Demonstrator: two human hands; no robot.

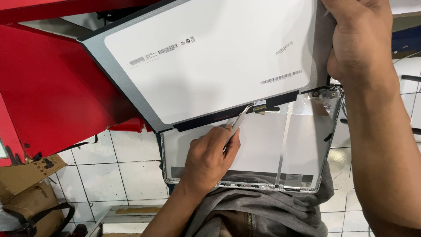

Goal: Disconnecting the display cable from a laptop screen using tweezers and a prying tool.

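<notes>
The screen panel (206,57) is already lifted off the lid (263,149) — right hand (359,39) clasping its upper-right edge, left hand (210,158) pinching tweezers (241,120) at the connector (258,107) — cable still attached.

Lifted screen panel (206,57) overhangs the open lid shell (267,145) below.

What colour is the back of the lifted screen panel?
White, with a grey border; the screen panel shows in the head view.

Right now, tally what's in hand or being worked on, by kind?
Display panel, held by right hand: 1
Tweezers, in left hand: 1
Silver lid shell: 1
Ribbon connector at tweezer tips: 1
Total: 4
</notes>
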